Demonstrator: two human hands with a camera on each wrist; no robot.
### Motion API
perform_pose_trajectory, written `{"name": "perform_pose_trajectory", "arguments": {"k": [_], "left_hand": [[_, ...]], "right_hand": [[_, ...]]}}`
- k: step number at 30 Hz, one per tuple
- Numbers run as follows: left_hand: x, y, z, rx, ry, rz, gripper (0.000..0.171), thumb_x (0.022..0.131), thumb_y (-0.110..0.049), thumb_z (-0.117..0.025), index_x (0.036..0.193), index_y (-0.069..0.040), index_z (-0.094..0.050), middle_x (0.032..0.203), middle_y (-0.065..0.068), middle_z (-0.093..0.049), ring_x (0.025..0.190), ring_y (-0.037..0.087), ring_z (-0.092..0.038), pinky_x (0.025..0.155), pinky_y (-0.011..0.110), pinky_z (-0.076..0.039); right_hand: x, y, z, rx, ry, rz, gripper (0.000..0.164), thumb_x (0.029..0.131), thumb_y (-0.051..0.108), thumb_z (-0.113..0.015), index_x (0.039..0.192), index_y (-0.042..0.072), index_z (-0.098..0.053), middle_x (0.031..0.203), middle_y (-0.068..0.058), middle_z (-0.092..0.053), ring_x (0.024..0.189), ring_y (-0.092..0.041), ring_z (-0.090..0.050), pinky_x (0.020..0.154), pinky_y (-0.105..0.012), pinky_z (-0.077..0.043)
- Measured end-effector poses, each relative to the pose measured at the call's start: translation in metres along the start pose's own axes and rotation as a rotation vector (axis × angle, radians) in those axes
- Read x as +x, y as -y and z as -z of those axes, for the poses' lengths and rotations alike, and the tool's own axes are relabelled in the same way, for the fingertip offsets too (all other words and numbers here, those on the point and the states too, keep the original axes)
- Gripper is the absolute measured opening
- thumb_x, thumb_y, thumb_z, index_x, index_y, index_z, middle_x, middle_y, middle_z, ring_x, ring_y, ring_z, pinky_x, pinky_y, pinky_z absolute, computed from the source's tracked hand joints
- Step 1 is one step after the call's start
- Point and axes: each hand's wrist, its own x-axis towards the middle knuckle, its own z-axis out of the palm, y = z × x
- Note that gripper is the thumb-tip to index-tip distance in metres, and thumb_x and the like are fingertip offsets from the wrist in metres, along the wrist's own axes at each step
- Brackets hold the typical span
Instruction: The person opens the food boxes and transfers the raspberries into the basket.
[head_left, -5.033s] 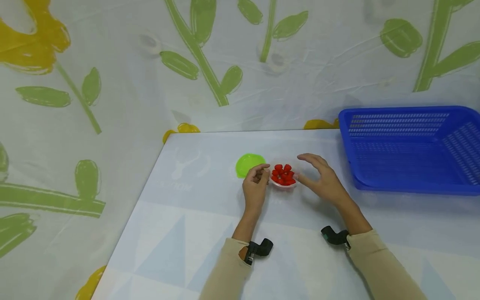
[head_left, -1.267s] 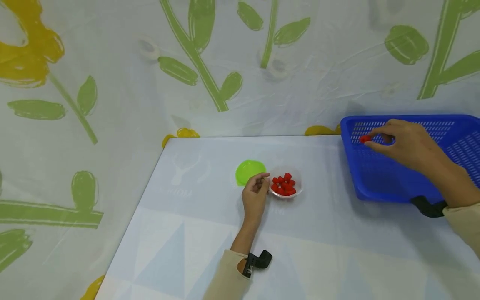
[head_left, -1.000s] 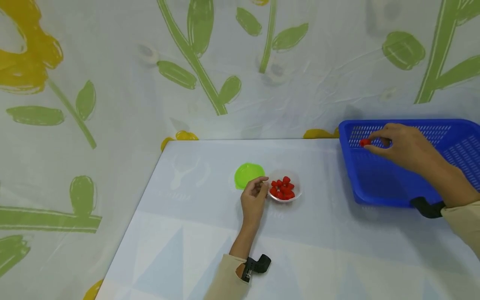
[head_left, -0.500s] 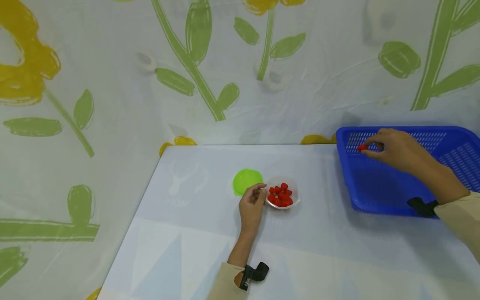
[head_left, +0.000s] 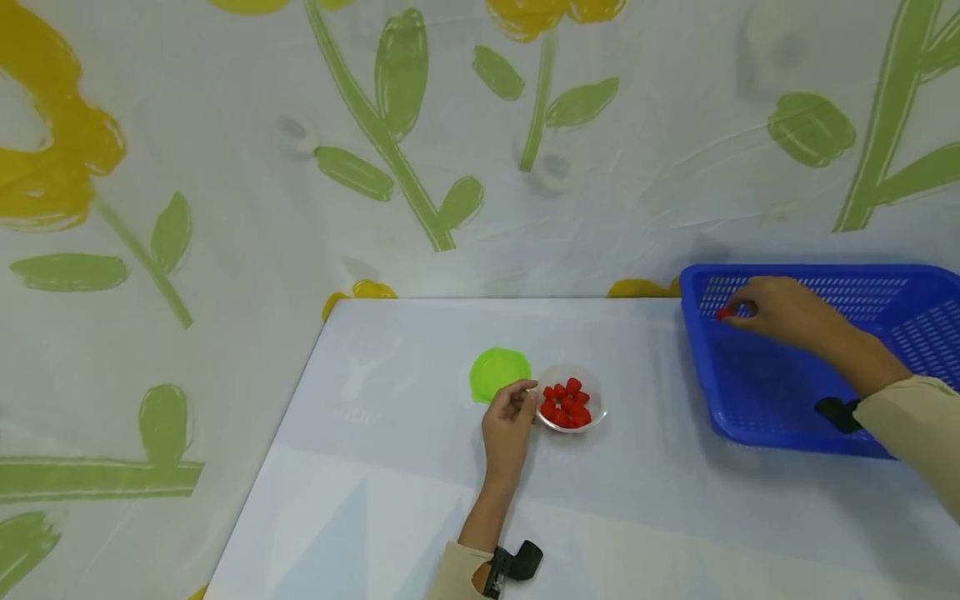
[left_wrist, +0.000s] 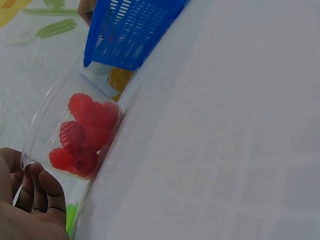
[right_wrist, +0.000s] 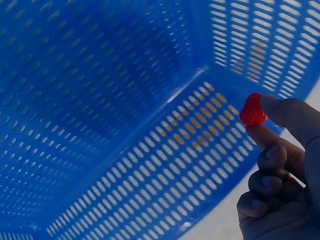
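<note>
In the head view my left hand (head_left: pixel 507 433) is beside a clear plastic bowl (head_left: pixel 591 385), pinching its rim between thumb and fingers. Several red raspberries (left_wrist: pixel 92 120) lie heaped in this bowl, which stands on the table. Over the left back corner of a blue perforated basket (head_left: pixel 697 367) is my right hand (head_left: pixel 787 312). Between its thumb and index finger it pinches a single raspberry (right_wrist: pixel 253 111); the other fingers are curled in, as the right wrist view shows.
A bright green leaf-shaped dish or lid (head_left: pixel 498 372) lies just left of the bowl, behind my left hand. The white patterned table (head_left: pixel 360 467) ends at a flower-printed sheet (head_left: pixel 450 275) at the back and left.
From the bowl, my right hand has moved right to the basket and now holds a raspberry there. During the last second it stays nearly still. The left hand keeps its place; the head view has shifted.
</note>
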Motion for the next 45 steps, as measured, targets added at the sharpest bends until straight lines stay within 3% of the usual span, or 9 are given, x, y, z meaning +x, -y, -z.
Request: {"name": "perform_pose_trajectory", "arguments": {"k": [16, 27, 36, 41, 45], "left_hand": [[0.000, 0.002, -0.001, -0.005, 0.000, -0.026, 0.022, 0.090, -0.009, -0.059, 0.110, -0.003, -0.061, 0.089, 0.016, -0.058, 0.071, 0.018, -0.054, 0.059, 0.027, -0.051], [0.000, 0.002, -0.002, -0.031, 0.010, -0.030, 0.021, 0.090, -0.009, -0.058, 0.110, -0.003, -0.061, 0.091, 0.014, -0.057, 0.072, 0.016, -0.054, 0.060, 0.034, -0.052], [0.002, 0.002, -0.001, -0.036, 0.025, -0.001, 0.023, 0.090, -0.010, -0.059, 0.111, -0.003, -0.061, 0.091, 0.014, -0.057, 0.073, 0.018, -0.054, 0.061, 0.031, -0.051], [0.001, 0.001, 0.001, -0.025, 0.017, -0.012, 0.022, 0.090, -0.009, -0.058, 0.111, -0.002, -0.061, 0.090, 0.016, -0.056, 0.071, 0.021, -0.054, 0.060, 0.035, -0.051], [0.001, 0.001, 0.002, -0.028, 0.015, -0.011, 0.022, 0.090, -0.009, -0.058, 0.111, -0.003, -0.061, 0.090, 0.015, -0.056, 0.072, 0.019, -0.054, 0.060, 0.034, -0.052]], "right_hand": [[0.018, -0.013, -0.028, 0.038, 0.091, 0.014, 0.017, 0.075, 0.016, -0.074, 0.084, 0.002, -0.071, 0.076, -0.004, -0.065, 0.069, -0.020, -0.059, 0.060, -0.042, -0.049], [0.017, -0.011, -0.035, 0.013, 0.071, -0.015, 0.015, 0.076, 0.013, -0.072, 0.081, -0.001, -0.069, 0.073, -0.006, -0.064, 0.063, -0.018, -0.057, 0.055, -0.039, -0.048], [0.010, 0.007, -0.012, 0.011, 0.027, -0.034, 0.033, 0.079, 0.024, -0.070, 0.098, -0.003, -0.067, 0.091, -0.017, -0.065, 0.082, -0.034, -0.060, 0.070, -0.049, -0.047], [0.001, 0.030, 0.009, 0.013, -0.041, -0.018, 0.027, 0.079, 0.017, -0.070, 0.100, -0.001, -0.068, 0.081, -0.007, -0.060, 0.070, -0.021, -0.054, 0.058, -0.037, -0.045], [-0.007, 0.053, 0.017, 0.030, -0.088, 0.011, 0.027, 0.080, 0.020, -0.070, 0.102, 0.003, -0.068, 0.079, -0.002, -0.056, 0.067, -0.015, -0.050, 0.056, -0.032, -0.042]]}}
